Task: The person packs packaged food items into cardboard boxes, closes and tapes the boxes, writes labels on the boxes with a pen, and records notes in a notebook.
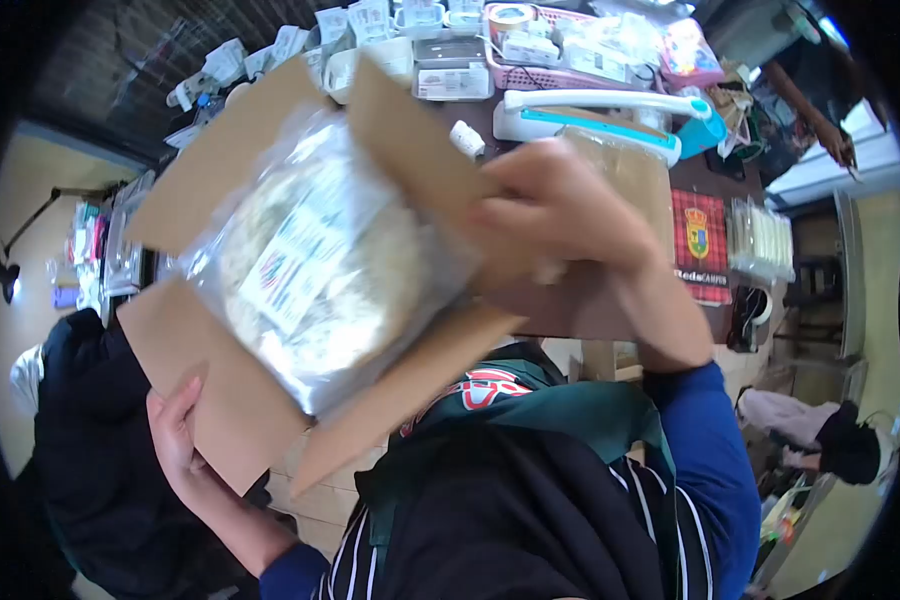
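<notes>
An open cardboard box (220,395) is held tilted in front of me, its flaps spread outward. Inside lies a round, pale, flat item in a clear plastic bag (375,285), with a printed white label (295,262) on top; its exact kind I cannot make out. My left hand (177,428) grips the lower-left flap, thumb on the upper face and fingers beneath. At the right side of the box, my right hand (568,212) has its fingers curled against the cardboard flap. That hand is smeared by motion, and the fingertips are partly hidden.
Beyond the box is a brown table (570,310) with a white-and-turquoise bag sealer (590,105), a pink basket (560,70), plastic containers (453,82) and a red plaid booklet (700,245). A person in dark clothing (100,450) is at the left; another person (820,430) is far right.
</notes>
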Motion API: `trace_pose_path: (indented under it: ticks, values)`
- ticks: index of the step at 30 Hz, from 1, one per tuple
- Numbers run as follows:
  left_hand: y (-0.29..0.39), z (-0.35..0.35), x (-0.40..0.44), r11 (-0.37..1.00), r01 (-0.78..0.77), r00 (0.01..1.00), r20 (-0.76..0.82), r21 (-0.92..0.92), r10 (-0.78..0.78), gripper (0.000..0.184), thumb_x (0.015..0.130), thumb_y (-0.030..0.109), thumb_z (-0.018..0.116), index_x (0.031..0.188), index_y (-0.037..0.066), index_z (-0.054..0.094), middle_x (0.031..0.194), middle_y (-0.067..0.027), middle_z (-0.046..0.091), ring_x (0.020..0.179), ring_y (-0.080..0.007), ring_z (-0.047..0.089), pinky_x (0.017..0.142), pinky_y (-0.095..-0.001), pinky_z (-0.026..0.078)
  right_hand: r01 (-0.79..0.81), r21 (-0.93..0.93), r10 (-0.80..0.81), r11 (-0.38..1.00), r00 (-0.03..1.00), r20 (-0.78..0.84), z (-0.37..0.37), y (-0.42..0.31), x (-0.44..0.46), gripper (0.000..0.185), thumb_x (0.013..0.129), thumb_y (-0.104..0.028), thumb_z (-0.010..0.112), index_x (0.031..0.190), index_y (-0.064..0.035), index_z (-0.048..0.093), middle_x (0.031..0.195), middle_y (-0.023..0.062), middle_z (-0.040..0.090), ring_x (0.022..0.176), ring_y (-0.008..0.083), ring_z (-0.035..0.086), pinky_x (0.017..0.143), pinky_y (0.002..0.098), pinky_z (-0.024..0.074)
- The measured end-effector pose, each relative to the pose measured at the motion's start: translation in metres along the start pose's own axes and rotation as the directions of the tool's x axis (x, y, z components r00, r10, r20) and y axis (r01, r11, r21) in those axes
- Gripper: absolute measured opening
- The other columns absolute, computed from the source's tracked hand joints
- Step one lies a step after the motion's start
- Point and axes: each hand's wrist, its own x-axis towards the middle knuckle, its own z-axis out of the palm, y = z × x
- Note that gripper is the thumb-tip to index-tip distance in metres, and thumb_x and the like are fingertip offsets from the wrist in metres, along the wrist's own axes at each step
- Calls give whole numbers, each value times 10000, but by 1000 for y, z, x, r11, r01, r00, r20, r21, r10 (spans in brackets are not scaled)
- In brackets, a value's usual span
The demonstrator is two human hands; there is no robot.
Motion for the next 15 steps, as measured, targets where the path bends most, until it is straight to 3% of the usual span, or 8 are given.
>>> trace_pose_path:
  ticks: [2,3,4,8,10,11,13,15]
  values:
    - [-28,-31,12,998,55,994,-99,26,-52,392,775,57,558,1135,-77,479,1013,-151,598,882,-224,611,763,-307,488,14,-88,-16,996,1000,-14,37,7,22,192,707,-153,598,672,36,587,516,170,495,420,192,495,445,323,426]
    - [-40,-39,20,998,56,995,-87,38,-53,392,775,57,558,1135,-77,479,1013,-151,598,882,-224,611,763,-307,488,-34,-43,34,998,999,-1,51,5,29,209,698,-172,587,671,35,596,544,197,526,474,281,545,511,361,465]
    - [-52,-45,29,993,111,991,-79,43,-107,395,774,58,562,1135,-77,479,1016,-152,596,880,-226,610,759,-310,488,-49,-151,51,987,999,10,64,9,38,235,684,-209,590,677,25,613,571,211,542,555,342,572,585,387,486]
    - [-115,-37,65,960,257,959,-154,114,-238,406,787,77,557,1158,-60,466,1077,-133,566,949,-209,570,812,-312,455,-132,-324,143,937,990,12,95,37,47,271,680,-249,602,701,21,623,650,221,576,632,359,583,625,391,484]
    - [-117,-41,74,970,233,967,-120,71,-223,406,792,70,559,1163,-65,464,1072,-134,573,949,-211,573,818,-307,452,-299,-109,291,948,953,-78,88,43,42,290,723,-264,606,720,25,626,664,223,578,634,351,584,637,392,484]
    - [-117,-41,74,977,210,974,-92,26,-206,406,797,64,562,1168,-69,461,1067,-136,580,948,-212,577,825,-302,449,-363,-65,362,930,932,-31,80,48,40,212,742,-242,592,785,-53,676,755,167,638,751,305,632,729,369,502]
    - [-109,-34,74,971,215,973,-105,103,-204,416,828,79,555,1205,-55,441,1141,-148,541,1007,-214,558,849,-301,440,-374,302,411,877,909,-66,64,68,27,218,821,-216,574,851,-19,661,735,151,653,671,231,649,652,334,517]
    - [-105,-22,70,910,-61,924,-321,410,206,446,851,113,557,1247,-36,418,1214,-165,498,1101,-255,509,917,-331,401,-332,661,587,673,783,-204,34,78,10,211,870,-188,552,917,-3,640,703,125,654,565,145,612,503,275,479]
